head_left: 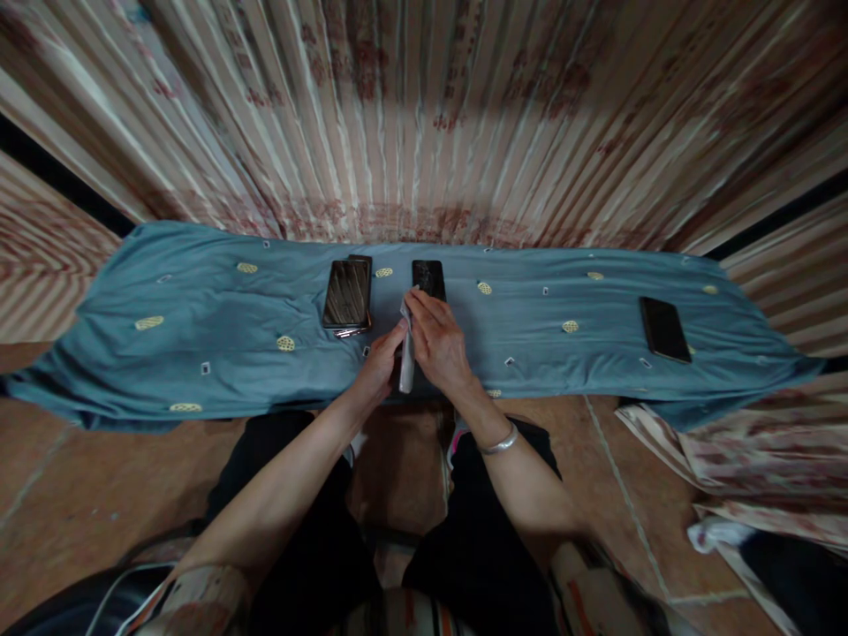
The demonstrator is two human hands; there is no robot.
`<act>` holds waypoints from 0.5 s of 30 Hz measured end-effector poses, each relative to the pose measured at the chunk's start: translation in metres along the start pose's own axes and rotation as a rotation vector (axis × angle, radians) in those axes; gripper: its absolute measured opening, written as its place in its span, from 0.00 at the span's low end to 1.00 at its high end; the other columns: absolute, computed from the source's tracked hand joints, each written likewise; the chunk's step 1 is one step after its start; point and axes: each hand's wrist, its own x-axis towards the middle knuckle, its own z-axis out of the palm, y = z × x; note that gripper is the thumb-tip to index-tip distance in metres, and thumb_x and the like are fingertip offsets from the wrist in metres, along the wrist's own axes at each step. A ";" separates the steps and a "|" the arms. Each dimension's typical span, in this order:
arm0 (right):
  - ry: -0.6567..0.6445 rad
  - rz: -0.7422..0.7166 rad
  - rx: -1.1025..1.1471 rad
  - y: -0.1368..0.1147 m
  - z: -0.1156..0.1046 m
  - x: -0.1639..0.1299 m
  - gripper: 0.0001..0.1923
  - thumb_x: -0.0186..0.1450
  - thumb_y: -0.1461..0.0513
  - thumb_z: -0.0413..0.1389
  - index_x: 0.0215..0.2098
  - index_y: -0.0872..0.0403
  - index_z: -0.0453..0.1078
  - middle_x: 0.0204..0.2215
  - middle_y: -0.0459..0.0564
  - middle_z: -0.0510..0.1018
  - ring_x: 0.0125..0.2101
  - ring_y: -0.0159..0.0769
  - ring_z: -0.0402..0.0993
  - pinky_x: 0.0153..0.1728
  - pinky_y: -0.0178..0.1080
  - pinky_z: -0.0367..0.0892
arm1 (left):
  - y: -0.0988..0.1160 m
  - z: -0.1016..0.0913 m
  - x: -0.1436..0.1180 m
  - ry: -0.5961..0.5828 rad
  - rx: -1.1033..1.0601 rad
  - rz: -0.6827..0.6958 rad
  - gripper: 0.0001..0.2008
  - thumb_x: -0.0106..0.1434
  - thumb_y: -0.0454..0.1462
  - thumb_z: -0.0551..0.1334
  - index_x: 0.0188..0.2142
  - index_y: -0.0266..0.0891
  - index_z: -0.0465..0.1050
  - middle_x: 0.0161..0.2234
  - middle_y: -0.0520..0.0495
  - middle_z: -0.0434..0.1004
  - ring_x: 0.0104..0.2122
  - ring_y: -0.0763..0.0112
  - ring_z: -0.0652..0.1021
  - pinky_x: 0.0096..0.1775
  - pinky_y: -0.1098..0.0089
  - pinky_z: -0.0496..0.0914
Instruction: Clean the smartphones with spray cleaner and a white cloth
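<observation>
My hands meet mid-tabletop, left hand [381, 364] and right hand [437, 340] both pinching a white cloth [406, 358] beside a black phone [428, 277]. A phone stack [347, 294] lies left, another phone [663, 329] far right.

Open blue patterned cloth [199, 353] lies clear left of the stacked dark phones [347, 295], and again between the central black phone [429, 276] and the lone black phone [664, 329] far right. Striped curtain [424, 115] walls off the back edge.
</observation>
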 end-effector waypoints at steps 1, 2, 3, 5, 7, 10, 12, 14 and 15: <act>-0.006 0.006 0.010 0.000 -0.001 0.000 0.25 0.76 0.64 0.45 0.67 0.54 0.72 0.65 0.60 0.77 0.66 0.48 0.73 0.70 0.57 0.68 | 0.000 0.000 0.000 -0.001 0.015 0.003 0.13 0.60 0.45 0.76 0.36 0.37 0.84 0.32 0.47 0.87 0.41 0.60 0.86 0.45 0.67 0.75; -0.012 0.014 0.022 0.001 -0.001 0.001 0.25 0.76 0.64 0.45 0.67 0.54 0.72 0.65 0.60 0.77 0.66 0.48 0.73 0.70 0.58 0.67 | 0.001 -0.001 0.001 -0.005 0.031 0.005 0.13 0.60 0.45 0.76 0.35 0.37 0.84 0.32 0.47 0.87 0.40 0.61 0.86 0.45 0.67 0.75; -0.015 0.025 0.035 0.002 -0.002 0.001 0.25 0.76 0.64 0.45 0.67 0.54 0.71 0.65 0.60 0.78 0.66 0.49 0.73 0.70 0.58 0.67 | 0.001 -0.002 0.001 -0.012 0.048 0.005 0.13 0.60 0.45 0.76 0.35 0.37 0.84 0.32 0.47 0.87 0.40 0.62 0.85 0.45 0.67 0.75; -0.011 0.044 0.050 0.005 -0.003 0.002 0.25 0.77 0.63 0.45 0.67 0.53 0.71 0.64 0.60 0.78 0.66 0.49 0.73 0.69 0.59 0.67 | 0.001 -0.004 0.001 -0.025 0.078 0.003 0.13 0.60 0.45 0.76 0.35 0.37 0.84 0.32 0.47 0.87 0.38 0.63 0.85 0.44 0.67 0.74; 0.002 0.062 0.039 0.008 -0.003 0.002 0.24 0.77 0.63 0.45 0.67 0.53 0.71 0.63 0.59 0.79 0.65 0.47 0.74 0.69 0.57 0.68 | 0.002 -0.006 0.001 -0.036 0.103 0.007 0.14 0.59 0.46 0.76 0.34 0.37 0.84 0.32 0.48 0.87 0.36 0.63 0.84 0.42 0.68 0.74; 0.024 0.075 0.021 0.012 -0.003 0.001 0.24 0.77 0.64 0.46 0.67 0.52 0.71 0.62 0.57 0.81 0.63 0.45 0.76 0.68 0.53 0.70 | 0.002 -0.007 0.002 -0.040 0.130 0.034 0.16 0.57 0.49 0.77 0.34 0.38 0.84 0.31 0.49 0.87 0.33 0.65 0.83 0.39 0.69 0.74; 0.039 0.065 0.038 0.013 -0.003 0.001 0.23 0.77 0.64 0.46 0.66 0.52 0.72 0.61 0.57 0.81 0.62 0.45 0.76 0.67 0.52 0.71 | 0.001 -0.008 0.003 -0.043 0.150 0.043 0.19 0.54 0.51 0.78 0.33 0.38 0.84 0.30 0.50 0.87 0.31 0.66 0.83 0.38 0.69 0.74; 0.050 0.042 0.069 0.014 -0.004 0.000 0.23 0.77 0.63 0.46 0.65 0.52 0.72 0.60 0.56 0.82 0.62 0.45 0.77 0.66 0.52 0.71 | 0.000 -0.009 0.004 -0.049 0.172 0.040 0.21 0.52 0.53 0.79 0.33 0.39 0.84 0.29 0.51 0.86 0.31 0.66 0.82 0.38 0.69 0.74; 0.054 0.033 0.081 0.014 -0.004 0.000 0.23 0.77 0.63 0.46 0.65 0.51 0.73 0.60 0.56 0.82 0.62 0.45 0.77 0.66 0.53 0.71 | -0.001 -0.009 0.004 -0.054 0.181 0.039 0.22 0.51 0.54 0.79 0.33 0.38 0.84 0.29 0.51 0.86 0.31 0.66 0.82 0.38 0.69 0.74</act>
